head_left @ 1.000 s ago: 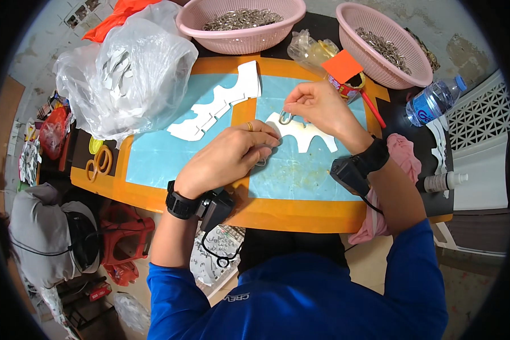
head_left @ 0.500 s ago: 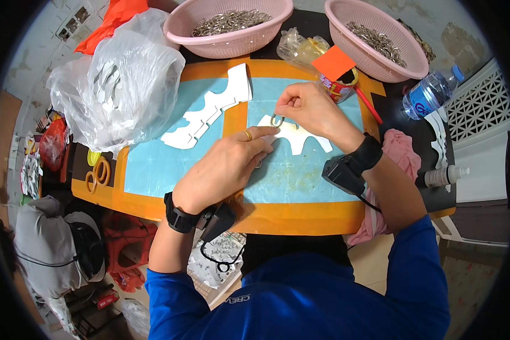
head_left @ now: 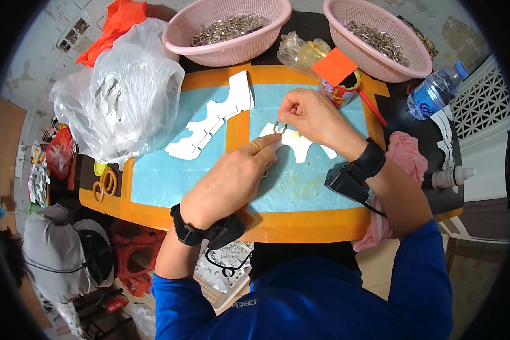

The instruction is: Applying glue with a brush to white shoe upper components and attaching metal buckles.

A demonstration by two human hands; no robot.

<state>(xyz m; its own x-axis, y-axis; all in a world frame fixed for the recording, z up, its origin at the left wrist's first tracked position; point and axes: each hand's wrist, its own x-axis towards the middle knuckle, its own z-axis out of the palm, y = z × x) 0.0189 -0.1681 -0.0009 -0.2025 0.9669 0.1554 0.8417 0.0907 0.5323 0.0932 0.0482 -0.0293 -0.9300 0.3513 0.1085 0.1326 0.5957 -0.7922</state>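
Observation:
A small oval metal ring (head_left: 279,128) stands on a white scalloped cut-out piece (head_left: 299,148) on the blue work sheet. My right hand (head_left: 311,116) is closed in a pinch on the ring's upper end. From the left, the stretched index finger of my left hand (head_left: 229,178) reaches the ring's lower end at the white piece's edge. The other fingers of that hand are curled under, with a glint of metal beside them; what they hold is mostly hidden. Several similar white cut-outs (head_left: 241,96) lie overlapping in a row at the left.
Two pink baskets (head_left: 232,52) (head_left: 374,56) of metal rings stand at the back. An open tin (head_left: 337,95) with an orange card, a red stick (head_left: 372,109) and a water bottle (head_left: 433,93) are at right. A plastic bag (head_left: 133,90) and tape rolls (head_left: 109,182) lie left.
The view has shifted slightly, so the table sits a little lower and farther right. Both hands keep nearly the same places at the ring, which my right hand still pinches.

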